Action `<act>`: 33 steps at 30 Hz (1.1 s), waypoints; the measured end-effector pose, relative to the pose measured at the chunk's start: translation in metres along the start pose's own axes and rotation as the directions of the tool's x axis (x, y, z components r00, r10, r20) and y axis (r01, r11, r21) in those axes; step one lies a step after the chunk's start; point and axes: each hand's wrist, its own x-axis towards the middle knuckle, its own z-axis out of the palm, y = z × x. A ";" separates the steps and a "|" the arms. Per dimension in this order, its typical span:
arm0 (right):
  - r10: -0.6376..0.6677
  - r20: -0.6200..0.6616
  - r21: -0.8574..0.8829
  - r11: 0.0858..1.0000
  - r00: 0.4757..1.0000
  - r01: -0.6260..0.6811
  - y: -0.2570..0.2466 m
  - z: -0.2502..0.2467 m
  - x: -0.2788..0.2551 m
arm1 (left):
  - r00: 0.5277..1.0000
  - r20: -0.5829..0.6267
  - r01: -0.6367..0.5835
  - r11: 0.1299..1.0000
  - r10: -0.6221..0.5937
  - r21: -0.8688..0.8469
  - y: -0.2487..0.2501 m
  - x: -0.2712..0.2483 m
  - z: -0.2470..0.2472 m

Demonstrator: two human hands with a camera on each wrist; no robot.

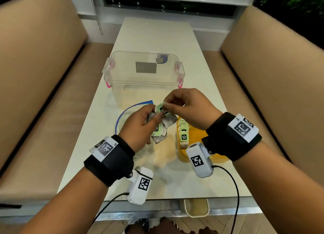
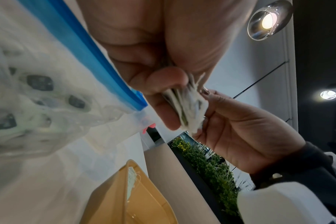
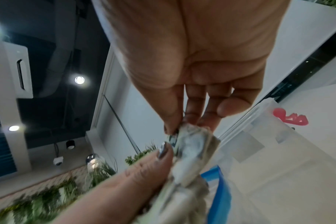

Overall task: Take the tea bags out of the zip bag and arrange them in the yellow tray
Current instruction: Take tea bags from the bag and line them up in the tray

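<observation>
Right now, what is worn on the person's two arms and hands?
Both arms are bare, no sleeves. The left hand and right hand each have a wide black wrist strap carrying a white tag with a black square code. A white camera box with another code hangs below each wrist, a black cable trailing from it. Nails look dark polished.

A long, pale desk point(image 1: 154, 34) runs between two tan benches. On it, toward the far middle, stands a clear plastic tub point(image 1: 142, 74) with pink latches. Nearer, the zip bag point(image 1: 122, 118) with its blue seal lies on the left, and the yellow tray point(image 1: 198, 137) with upright tea bags point(image 1: 183, 137) sits on the right.
</observation>
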 end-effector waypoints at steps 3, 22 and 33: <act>0.007 -0.078 0.049 0.999 0.997 -0.004 0.004 -0.003 0.002 | 1.000 0.007 0.030 0.999 -0.030 0.018 0.001 -0.001 0.003; 0.065 0.025 0.151 0.986 0.998 -0.068 0.008 -0.016 -0.010 | 1.000 -0.001 0.028 0.993 -0.028 -0.117 -0.001 0.007 0.009; 0.092 0.032 0.003 0.996 0.995 -0.092 0.013 -0.017 -0.013 | 1.000 -0.004 0.020 0.998 -0.020 0.054 0.007 0.009 0.004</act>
